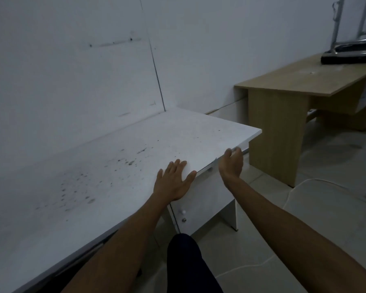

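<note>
Contact at the edge of the white surface [114, 166].
I saw the left hand [173, 182] flat, fingers wide; the right hand [230, 163] gripped that edge.

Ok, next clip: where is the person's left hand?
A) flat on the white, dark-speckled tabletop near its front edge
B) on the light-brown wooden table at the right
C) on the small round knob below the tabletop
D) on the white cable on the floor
A: the left hand lies palm down, fingers spread, on the white, dark-speckled tabletop by its front edge; the right hand curls round that edge farther right.
</note>
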